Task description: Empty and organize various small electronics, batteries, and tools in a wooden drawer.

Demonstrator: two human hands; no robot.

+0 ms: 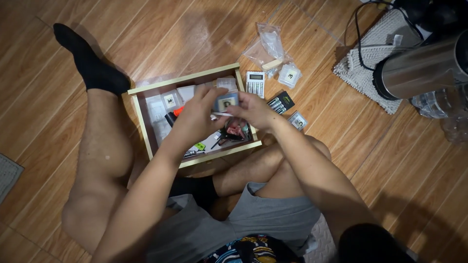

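Note:
I sit on a wooden floor with a shallow wooden drawer [142, 122] in front of my legs. My left hand [197, 114] and my right hand [253, 109] meet above the drawer and both grip a small clear bag with a dark item inside [227, 102]. The drawer holds several small plastic bags, an orange-tipped marker [175, 113] and other small clutter partly hidden by my hands.
A white calculator [255, 83], a black battery pack [281, 103] and several small clear bags [273, 46] lie on the floor right of the drawer. A grey mat [363, 61], a black cable and a shiny metal cylinder [419, 68] sit at the upper right.

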